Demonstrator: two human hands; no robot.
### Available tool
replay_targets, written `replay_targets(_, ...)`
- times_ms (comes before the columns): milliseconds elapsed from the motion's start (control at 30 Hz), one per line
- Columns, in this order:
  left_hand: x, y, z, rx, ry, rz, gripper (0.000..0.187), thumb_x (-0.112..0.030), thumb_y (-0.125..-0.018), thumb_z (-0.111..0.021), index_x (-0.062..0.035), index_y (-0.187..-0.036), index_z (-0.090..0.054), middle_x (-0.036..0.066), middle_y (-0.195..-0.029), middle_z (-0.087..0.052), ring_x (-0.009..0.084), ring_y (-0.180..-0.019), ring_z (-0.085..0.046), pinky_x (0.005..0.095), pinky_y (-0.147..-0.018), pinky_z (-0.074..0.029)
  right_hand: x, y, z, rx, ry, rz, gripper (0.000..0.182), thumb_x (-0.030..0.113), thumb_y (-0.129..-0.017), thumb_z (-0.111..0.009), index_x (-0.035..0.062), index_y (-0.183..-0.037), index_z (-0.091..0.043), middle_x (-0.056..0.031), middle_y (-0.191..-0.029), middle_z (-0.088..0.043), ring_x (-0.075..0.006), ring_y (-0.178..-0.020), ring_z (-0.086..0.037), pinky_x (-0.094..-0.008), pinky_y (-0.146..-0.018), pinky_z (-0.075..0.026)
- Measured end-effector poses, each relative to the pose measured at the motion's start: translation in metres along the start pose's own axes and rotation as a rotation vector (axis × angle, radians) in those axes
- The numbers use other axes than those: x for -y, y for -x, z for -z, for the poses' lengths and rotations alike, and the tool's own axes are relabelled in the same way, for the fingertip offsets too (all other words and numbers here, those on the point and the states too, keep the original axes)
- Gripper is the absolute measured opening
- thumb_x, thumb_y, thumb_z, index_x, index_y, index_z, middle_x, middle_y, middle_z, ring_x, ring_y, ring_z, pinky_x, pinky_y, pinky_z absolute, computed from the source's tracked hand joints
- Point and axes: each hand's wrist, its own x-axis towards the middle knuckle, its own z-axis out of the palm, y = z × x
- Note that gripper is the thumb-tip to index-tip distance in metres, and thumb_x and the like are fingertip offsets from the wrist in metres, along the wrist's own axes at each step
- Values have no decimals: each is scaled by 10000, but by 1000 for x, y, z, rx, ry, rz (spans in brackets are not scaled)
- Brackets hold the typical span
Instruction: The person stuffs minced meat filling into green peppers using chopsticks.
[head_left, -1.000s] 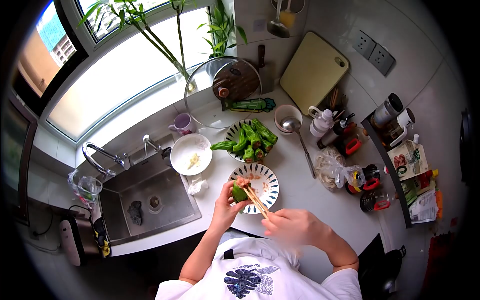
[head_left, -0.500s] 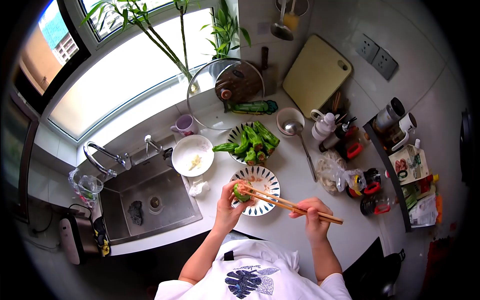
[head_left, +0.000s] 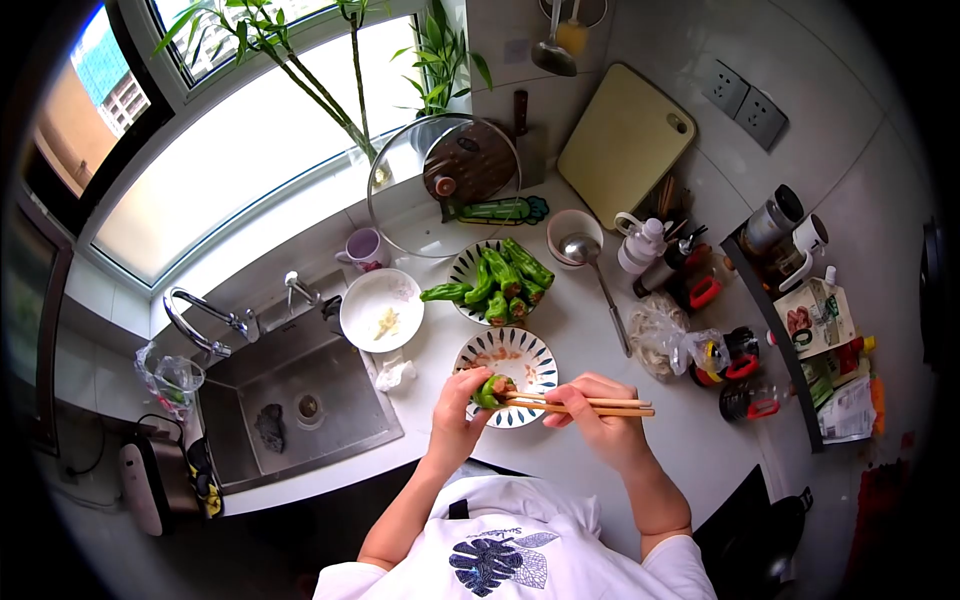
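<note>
My left hand (head_left: 459,413) is closed around a green pepper (head_left: 488,391), with pinkish minced filling showing at its open end. Wooden chopsticks (head_left: 590,405) are gripped in my right hand (head_left: 601,414), and their tips touch the filling at the pepper's mouth. Just beneath both hands lies a patterned plate (head_left: 541,360) with smears and bits of the mince on it. Behind it, another patterned plate (head_left: 463,268) bears several green peppers (head_left: 502,283), some with filling visible at their ends.
Left of the plates, a white bowl (head_left: 362,335) holds pale chopped bits, beside a crumpled tissue (head_left: 395,374) and the sink (head_left: 340,440). Behind are a purple mug (head_left: 366,247) and a glass lid (head_left: 400,240). A ladle (head_left: 612,305) rests in a small bowl (head_left: 562,226); bottles stand right.
My right hand has moved left, closer to the pepper, and the chopsticks now lie nearly level. The filling sits deeper in the pepper's mouth. The view has shifted slightly.
</note>
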Motion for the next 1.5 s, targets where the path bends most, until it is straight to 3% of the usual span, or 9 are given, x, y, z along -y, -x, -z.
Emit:
replay_targets(167,5,6,-5,6,-17,-17,595,93,-691,-758,-63,-1227,-553,156,-1213,-615,349,-1144,-579,413,-952,-492,10,-10,6,76,7,-63,222,45,-972,-537,-90,-902,-699,-134,-819,-670,-192,-673,-713,-243,-611,-582)
replay_targets(333,13,12,-2,12,142,168,606,75,-741,-778,-65,-1253,-486,139,-1205,-627,276,-1140,-612,375,-979,-496,27,-6,41,80,-2,80,222,88,-977,-566,-84,-914,-692,-147,-790,-677,-178,-622,-688,-279,-587,-573)
replay_targets(433,18,13,-3,14,226,164,627,103,-761,-758,-66,-1269,-432,132,-1240,-596,228,-1157,-603,358,-1005,-490,-3,-1,45,-180,-240,107,408,272,-1039,-486,-73,-914,-665,-137,-821,-675,-206,-652,-688,-308,-609,-584)
replay_targets(533,13,9,-7,5,361,178,616,81,-775,-758,-68,-1274,-430,124,-1231,-601,226,-1163,-602,365,-1016,-485,-39,4,33,-286,-369,8,420,302,-1044,-475,-67,-935,-644,-136,-837,-674,-199,-670,-689,-304,-633,-582)
replay_targets(833,7,6,-7,39,442,201,634,76,-781,-752,-74,-1289,-403,126,-1220,-603,246,-1182,-596,395,-1052,-461,-55,18,24,-306,-448,15,426,306,-1044,-470,-65,-922,-640,-134,-817,-671,-204,-656,-688,-305,-642,-584)
replay_targets(1000,4,1,-2,83,456,169,640,73,-775,-754,-80,-1292,-408,115,-1247,-599,239,-1171,-605,387,-1045,-464,-29,11,38,-74,-262,140,373,229,-1030,-512,-79,-891,-672,-143,-824,-671,-196,-683,-699,-283,-621,-583)
replay_targets(1267,-8,-7,17,494,314,183,588,-36,-778,-798,-86,-1284,-504,102,-1216,-619,242,-1186,-574,358,-1055,-426,13,-46,41,390,41,107,261,154,-1005,-549,-42,-923,-701,-81,-826,-682,-113,-624,-653,-237,-559,-535)
replay_targets(1367,9,3,13,562,448,225,602,-38,-798,-786,-65,-1318,-483,91,-1268,-573,215,-1201,-547,342,-1051,-411,17,-66,30,529,-44,-213,268,194,-999,-573,-28,-916,-698,-62,-816,-686,-111,-639,-670,-236,-568,-540)
replay_targets(1500,9,8,18,564,696,327,634,73,-808,-740,-29,-1354,-433,64,-1258,-555,162,-1187,-541,336,-1036,-431,7,-75,18,598,-29,-207,278,216,-1003,-570,-14,-914,-700,-57,-811,-685,-98,-620,-654,-232,-559,-527)
